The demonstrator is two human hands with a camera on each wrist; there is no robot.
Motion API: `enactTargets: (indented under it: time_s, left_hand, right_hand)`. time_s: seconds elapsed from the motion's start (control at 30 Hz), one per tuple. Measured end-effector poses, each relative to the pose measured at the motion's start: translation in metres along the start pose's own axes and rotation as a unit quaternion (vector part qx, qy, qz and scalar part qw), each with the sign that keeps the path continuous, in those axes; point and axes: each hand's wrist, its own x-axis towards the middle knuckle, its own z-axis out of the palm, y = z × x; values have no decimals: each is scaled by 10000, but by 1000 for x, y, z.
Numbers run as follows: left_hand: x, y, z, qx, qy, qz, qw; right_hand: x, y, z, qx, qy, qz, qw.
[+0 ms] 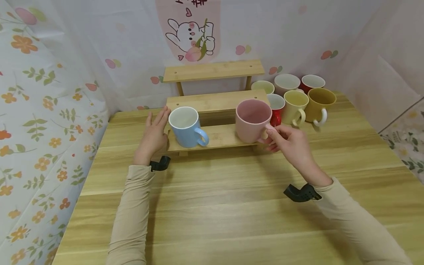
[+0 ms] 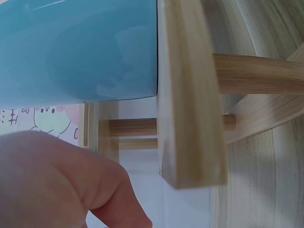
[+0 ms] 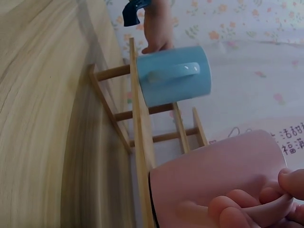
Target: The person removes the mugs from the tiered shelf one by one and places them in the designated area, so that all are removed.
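Observation:
A pink mug (image 1: 252,123) sits at the right end of the lowest tier of a wooden three-tier rack (image 1: 218,137). My right hand (image 1: 291,145) grips its handle, with the thumb on top and fingers curled through, as the right wrist view shows. On the same tier, toward the left end, a light blue mug (image 1: 185,129) stands upright, its handle turned to the right. My left hand (image 1: 154,134) is beside that blue mug, fingers extended, fingertips at the left end of the middle tier (image 1: 215,101). Nothing is held in it.
Right of the rack stand several mugs: a yellow mug (image 1: 294,106), a mustard mug (image 1: 319,105) with a white handle, a red mug (image 1: 276,106) and others behind. The rack's top tier (image 1: 212,71) is near the patterned cloth backdrop (image 1: 132,44). Everything rests on a wooden table (image 1: 215,206).

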Motion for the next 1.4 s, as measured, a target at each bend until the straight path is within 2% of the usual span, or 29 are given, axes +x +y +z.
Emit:
enactTargets:
  time_s: [0.27,0.63,0.87,1.13,1.4]
  left_hand:
    - [0,0,-1,35,-26,-31,10000]
    - [0,2,-2,-77,-10,-30,10000]
    - [-1,1,-1,-68,-4,-51,10000]
    - [1,2,-1,-25,20,-10,10000]
    - [-3,1,1,-79,48,-40,9999]
  right_hand:
    - [-6,3,-17,232,314,241,9989]
    - [-18,15,-49,31,1029,224,9944]
    - [-25,30,-65,-105,1233,497,9911]
    - [-25,53,-68,-139,1300,831,9879]
    - [-18,76,-63,297,1310,770,9879]
